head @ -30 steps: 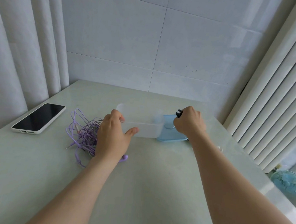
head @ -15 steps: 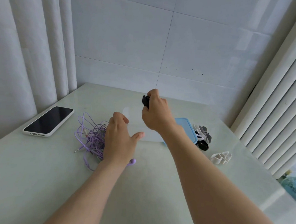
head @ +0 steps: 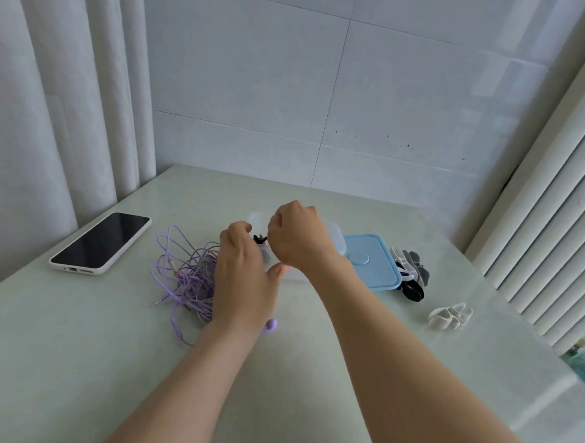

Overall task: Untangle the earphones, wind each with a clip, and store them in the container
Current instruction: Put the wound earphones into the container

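Earphones (head: 188,276) lie in a loose lilac tangle of thin, glossy cord on the pale, smooth bench (head: 70,362), just left of our left hand (head: 243,276); one metal plug (head: 157,302) points toward the near left, and a rounded earbud (head: 270,325) peeks out by our wrist. The heap has no clear long axis. Our right hand (head: 300,237) has its fingers curled around a small black toothed clip (head: 260,239), and our left-hand fingers are bent close beside it; we cannot tell whether they touch it. Behind both hands sits the translucent rectangular container (head: 334,237), its flat blue lid (head: 371,262) beside it. More clips (head: 411,273), grey, white and black, lie right of the lid, and a white clip (head: 449,316) nearer. A dark, glassy phone (head: 101,242) rests far left.
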{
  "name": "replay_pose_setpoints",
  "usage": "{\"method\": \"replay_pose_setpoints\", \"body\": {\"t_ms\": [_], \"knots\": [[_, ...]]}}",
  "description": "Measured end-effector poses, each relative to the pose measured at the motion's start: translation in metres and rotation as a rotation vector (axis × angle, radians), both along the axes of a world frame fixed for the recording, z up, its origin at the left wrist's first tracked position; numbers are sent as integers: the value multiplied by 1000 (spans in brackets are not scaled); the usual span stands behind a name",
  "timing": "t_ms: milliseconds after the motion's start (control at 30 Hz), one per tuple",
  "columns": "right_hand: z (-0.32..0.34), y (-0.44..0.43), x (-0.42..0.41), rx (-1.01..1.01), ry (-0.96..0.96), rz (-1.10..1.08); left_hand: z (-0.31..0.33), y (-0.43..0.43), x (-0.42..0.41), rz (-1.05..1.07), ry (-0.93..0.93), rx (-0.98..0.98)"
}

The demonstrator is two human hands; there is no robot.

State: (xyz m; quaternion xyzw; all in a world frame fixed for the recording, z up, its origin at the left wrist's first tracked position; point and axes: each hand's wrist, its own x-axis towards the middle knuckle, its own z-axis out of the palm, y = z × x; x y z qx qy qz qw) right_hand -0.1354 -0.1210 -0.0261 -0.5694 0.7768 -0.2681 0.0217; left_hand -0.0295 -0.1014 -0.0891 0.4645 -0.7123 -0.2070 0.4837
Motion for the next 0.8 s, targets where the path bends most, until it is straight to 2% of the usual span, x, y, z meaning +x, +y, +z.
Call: {"method": "replay_pose_setpoints", "body": {"t_ms": [100,167,233,300,433,567,700,800], "knots": [[-4,25,-10,-243,17,-22,-2,2,-3,46,-179,-203],[-9,46,-18,-400,20,-45,-1,3,-3,105,-289,-270],[-13,66,-29,-457,21,-138,1,4,-4,165,-378,-326],[-13,85,-40,-356,36,-244,4,7,-6,170,-442,-375],[-22,114,-58,32,111,-314,7,13,-15,60,-443,-453],[-44,125,-63,50,127,-208,2,17,-20,19,-499,-464],[-53,125,-68,72,133,-175,-6,16,-16,45,-599,-357],[-59,123,-68,165,161,-132,-6,18,-13,59,-646,-290]]}}
